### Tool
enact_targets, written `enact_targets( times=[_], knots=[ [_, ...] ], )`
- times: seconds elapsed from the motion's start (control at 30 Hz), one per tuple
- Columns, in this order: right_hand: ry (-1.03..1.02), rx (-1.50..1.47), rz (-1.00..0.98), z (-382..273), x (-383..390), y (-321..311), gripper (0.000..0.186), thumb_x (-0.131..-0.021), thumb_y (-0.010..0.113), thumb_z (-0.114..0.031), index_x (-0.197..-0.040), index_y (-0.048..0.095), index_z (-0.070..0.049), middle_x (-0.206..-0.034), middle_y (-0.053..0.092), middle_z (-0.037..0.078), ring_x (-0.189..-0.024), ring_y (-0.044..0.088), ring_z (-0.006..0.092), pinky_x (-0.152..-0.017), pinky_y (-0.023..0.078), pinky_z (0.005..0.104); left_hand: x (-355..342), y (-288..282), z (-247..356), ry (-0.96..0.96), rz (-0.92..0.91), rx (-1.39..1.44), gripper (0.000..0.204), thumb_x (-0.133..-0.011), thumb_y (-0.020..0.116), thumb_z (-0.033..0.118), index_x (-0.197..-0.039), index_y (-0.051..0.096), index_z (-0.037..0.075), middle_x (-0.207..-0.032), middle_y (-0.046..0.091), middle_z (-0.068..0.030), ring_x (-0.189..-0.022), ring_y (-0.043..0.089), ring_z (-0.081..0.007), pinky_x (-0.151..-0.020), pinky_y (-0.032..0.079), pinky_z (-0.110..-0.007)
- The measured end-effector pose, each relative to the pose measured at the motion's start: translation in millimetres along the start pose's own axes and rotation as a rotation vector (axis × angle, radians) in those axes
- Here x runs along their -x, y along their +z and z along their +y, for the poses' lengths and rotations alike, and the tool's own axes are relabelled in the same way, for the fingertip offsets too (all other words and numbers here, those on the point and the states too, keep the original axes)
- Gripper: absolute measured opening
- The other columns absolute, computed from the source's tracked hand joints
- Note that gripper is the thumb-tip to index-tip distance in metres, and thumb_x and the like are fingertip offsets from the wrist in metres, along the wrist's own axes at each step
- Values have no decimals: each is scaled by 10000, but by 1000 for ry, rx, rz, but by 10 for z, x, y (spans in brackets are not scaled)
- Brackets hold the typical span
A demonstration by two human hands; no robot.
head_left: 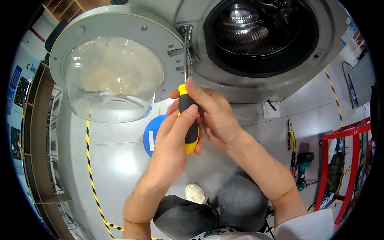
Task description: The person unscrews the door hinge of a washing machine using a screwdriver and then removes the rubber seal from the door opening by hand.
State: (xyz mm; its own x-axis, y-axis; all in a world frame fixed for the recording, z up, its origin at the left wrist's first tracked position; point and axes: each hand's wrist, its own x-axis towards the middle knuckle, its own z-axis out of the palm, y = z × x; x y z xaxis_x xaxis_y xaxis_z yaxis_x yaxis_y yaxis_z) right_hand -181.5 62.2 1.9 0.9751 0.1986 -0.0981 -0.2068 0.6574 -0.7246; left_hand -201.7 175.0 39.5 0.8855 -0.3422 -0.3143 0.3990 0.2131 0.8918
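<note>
Both my hands are on one screwdriver (189, 108) with a black and yellow handle and a long metal shaft. My left hand (170, 136) is wrapped around the lower part of the handle. Higher up, my right hand (214, 112) grips the handle near its yellow collar, thumb along the side. The shaft points away from me, and its tip reaches the metal door hinge (185, 29) of a grey front-loading washing machine (240, 89). Whether the tip sits in a screw is too small to tell. The round door (166, 38) stands swung out to the left, its clear glass bowl (112, 102) facing up.
On the floor to the right lie pliers (291, 138) with yellow and black handles and a teal cordless drill (305, 160). A red metal rack (326, 172) stands beside them. Yellow-black tape (89, 160) and a blue round floor sticker (148, 136) mark the tiles. Shelves (38, 132) line the left.
</note>
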Motion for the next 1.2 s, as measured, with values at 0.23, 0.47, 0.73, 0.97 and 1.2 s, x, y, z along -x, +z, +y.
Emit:
enact_targets(
  times=[0.23, 0.47, 0.73, 0.97, 1.2],
  knots=[
    [-599, 1091, 475, -529, -399, -723, 396, -804, 697, -328, -970, 601, 19, -814, 631, 106, -741, 610, 182, -691, 481, 306, 483, -711, -284, -159, -293, -90, 234, -890, 581, 267, -883, 504, 46, -639, 510, -29, -548, 512, -115, -491, 376, -244],
    [-794, 1411, 448, -719, -959, -758, 323, -761, 728, -243, -875, 597, 29, -788, 647, 148, -725, 621, 281, -692, 475, 366, 941, -1848, -1784, -225, 230, -468, 209, -870, 605, 206, -886, 494, 30, -641, 526, -35, -543, 506, -106, -482, 394, -241],
    [-674, 986, 310, -851, -1104, -1098, 205, -779, 729, -130, -787, 588, 19, -696, 617, 66, -640, 599, 128, -577, 482, 261, 1326, -2745, -3318, -55, 853, -609, 242, -905, 580, 227, -907, 451, 23, -665, 474, -43, -554, 461, -124, -498, 392, -283],
    [-557, 911, 174, -878, -1081, -1022, 80, -829, 669, -55, -840, 612, 0, -736, 608, 26, -693, 601, 100, -680, 513, 229, 1426, -3238, -3884, -55, 1026, -1077, 279, -902, 567, 248, -950, 500, -19, -873, 490, -188, -791, 484, -350, -692, 394, -424],
    [-470, 1464, 319, -716, -1041, -1135, 248, -764, 747, -172, -804, 585, 11, -686, 601, 48, -642, 560, 105, -613, 458, 256, 1323, -3301, -3950, -318, 987, -1160, 307, -841, 613, 191, -1055, 519, -8, -1001, 500, -207, -902, 513, -378, -803, 412, -455]
  ],
)
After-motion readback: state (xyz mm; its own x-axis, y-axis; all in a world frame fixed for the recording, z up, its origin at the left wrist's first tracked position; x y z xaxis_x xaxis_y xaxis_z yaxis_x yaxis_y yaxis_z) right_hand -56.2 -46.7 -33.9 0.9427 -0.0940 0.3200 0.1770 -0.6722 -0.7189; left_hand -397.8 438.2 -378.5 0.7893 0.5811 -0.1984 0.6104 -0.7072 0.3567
